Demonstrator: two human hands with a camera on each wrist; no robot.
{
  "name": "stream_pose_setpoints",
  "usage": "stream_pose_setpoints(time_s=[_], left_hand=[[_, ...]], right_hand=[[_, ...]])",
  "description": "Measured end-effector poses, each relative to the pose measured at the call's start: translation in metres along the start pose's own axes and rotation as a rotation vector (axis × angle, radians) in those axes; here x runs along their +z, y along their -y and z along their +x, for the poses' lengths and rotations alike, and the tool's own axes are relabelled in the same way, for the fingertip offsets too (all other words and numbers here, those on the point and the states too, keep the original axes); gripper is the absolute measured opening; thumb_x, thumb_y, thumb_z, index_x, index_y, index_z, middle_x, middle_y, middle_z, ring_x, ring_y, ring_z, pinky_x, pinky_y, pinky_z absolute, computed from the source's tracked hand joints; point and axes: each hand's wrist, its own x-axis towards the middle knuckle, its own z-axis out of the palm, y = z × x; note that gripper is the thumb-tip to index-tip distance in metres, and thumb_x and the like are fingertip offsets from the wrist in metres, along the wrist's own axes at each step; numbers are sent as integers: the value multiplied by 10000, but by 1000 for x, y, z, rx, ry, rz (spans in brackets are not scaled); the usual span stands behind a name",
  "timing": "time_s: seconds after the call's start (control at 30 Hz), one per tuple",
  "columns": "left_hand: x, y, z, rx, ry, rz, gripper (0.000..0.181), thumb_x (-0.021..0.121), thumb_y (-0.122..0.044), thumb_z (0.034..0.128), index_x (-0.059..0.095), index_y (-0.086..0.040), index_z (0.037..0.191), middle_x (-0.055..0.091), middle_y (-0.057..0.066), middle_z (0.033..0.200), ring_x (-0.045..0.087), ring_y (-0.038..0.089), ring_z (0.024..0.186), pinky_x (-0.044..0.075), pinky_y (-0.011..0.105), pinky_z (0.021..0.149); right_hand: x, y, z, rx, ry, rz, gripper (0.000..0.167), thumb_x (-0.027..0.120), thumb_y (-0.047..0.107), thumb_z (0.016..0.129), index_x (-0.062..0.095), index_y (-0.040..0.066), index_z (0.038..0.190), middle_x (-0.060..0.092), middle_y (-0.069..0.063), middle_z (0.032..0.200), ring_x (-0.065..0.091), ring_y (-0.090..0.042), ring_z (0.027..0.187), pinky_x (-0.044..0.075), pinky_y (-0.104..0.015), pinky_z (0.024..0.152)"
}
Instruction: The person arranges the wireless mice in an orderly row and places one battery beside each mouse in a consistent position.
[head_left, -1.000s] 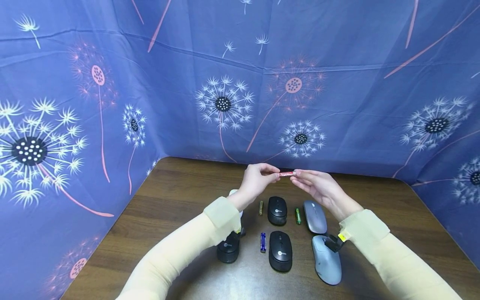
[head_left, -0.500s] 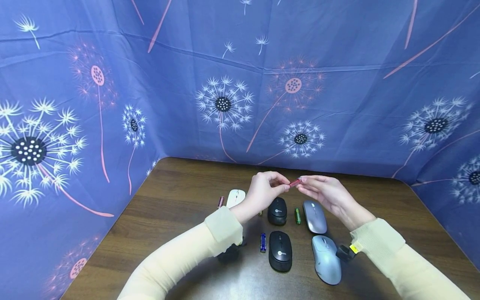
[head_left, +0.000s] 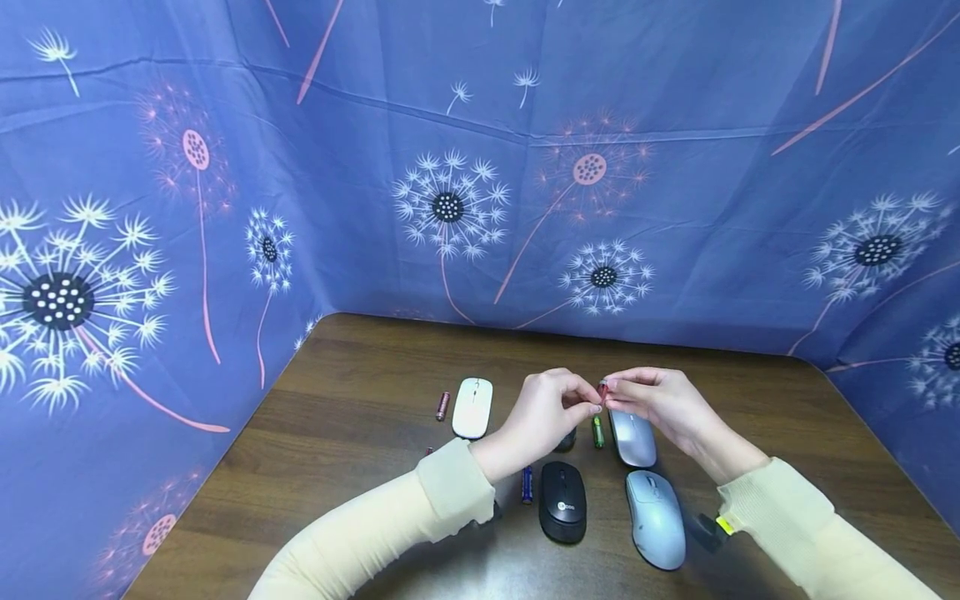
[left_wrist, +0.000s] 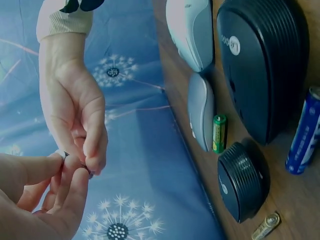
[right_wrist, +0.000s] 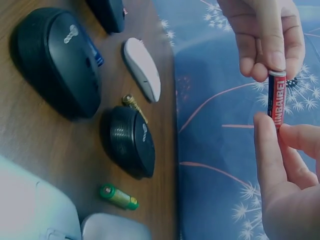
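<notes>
A red-and-black battery [right_wrist: 277,97] is held above the table between both hands. My left hand [head_left: 547,417] pinches one end with thumb and fingers. At the other end, my right hand [head_left: 667,408] pinches it between thumb and fingertips. Fingers cover most of the battery [head_left: 603,389] in the head view, and in the left wrist view they hide nearly all of it. Beneath the hands lie a green battery [head_left: 597,432] and a dark grey mouse [head_left: 634,440]. A black mouse [right_wrist: 127,142] near them is mostly behind my left hand in the head view.
A white mouse [head_left: 472,407] and a red battery [head_left: 442,406] lie at left. Nearer are a blue battery [head_left: 527,486], a black mouse [head_left: 562,502] and a light blue-grey mouse [head_left: 656,520]. A gold battery [left_wrist: 266,226] shows in the left wrist view. Patterned cloth [head_left: 480,167] borders the table.
Both hands have come nearer and shifted right with the red battery. It has turned from lying sideways to nearly upright in the head view. The white mouse and left red battery are now uncovered.
</notes>
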Motion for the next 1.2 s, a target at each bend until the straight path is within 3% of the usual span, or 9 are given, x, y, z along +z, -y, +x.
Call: stream_pose_setpoints(time_s=[0.17, 0.4, 0.6, 0.8, 1.0, 1.2], left_hand=[[7, -2, -6, 60, 5, 60, 36, 727, -122, 823, 727, -130, 858, 649, -62, 838, 542, -85, 700, 448, 52, 625], [21, -3, -16, 175, 48, 148, 27, 730, -106, 819, 728, -102, 846, 648, -50, 841, 555, -68, 737, 415, 4, 656], [30, -6, -28, 242, 102, 262, 38, 706, -120, 846, 720, -119, 881, 638, -56, 884, 566, -52, 806, 405, -10, 694], [37, -8, -36, 282, 134, 362, 42, 701, -143, 853, 700, -140, 895, 632, -70, 886, 566, -40, 837, 418, 4, 717], [47, -7, -42, 282, 190, 475, 36, 708, -181, 848, 684, -175, 874, 622, -81, 879, 578, -29, 837, 437, 30, 713], [56, -6, -47, 249, 243, 539, 57, 710, -219, 841, 656, -202, 840, 604, -108, 839, 569, -36, 781, 445, 67, 654]], right_hand=[[-1, -7, -4, -23, -2, -117, 106, 644, 42, 877, 695, 35, 970, 706, -23, 898, 691, -136, 838, 550, -283, 792], [-4, -18, -12, -21, 8, -251, 333, 660, 82, 871, 593, -153, 1097, 704, -39, 917, 696, -155, 834, 559, -320, 775], [-9, -26, -22, -37, 48, -369, 354, 656, 104, 878, 588, -177, 1081, 703, -84, 904, 695, -159, 786, 571, -327, 736], [-11, -35, -26, -67, 58, -510, 301, 664, 123, 868, 634, -128, 1033, 705, -115, 860, 696, -198, 752, 574, -361, 710], [-16, -47, -29, -72, 108, -548, 241, 668, 106, 860, 649, -99, 986, 694, -175, 872, 695, -240, 752, 576, -367, 682], [-17, -53, -31, -59, 99, -694, 154, 683, 154, 845, 691, 19, 917, 641, -106, 704, 554, -95, 529, 493, -271, 468]])
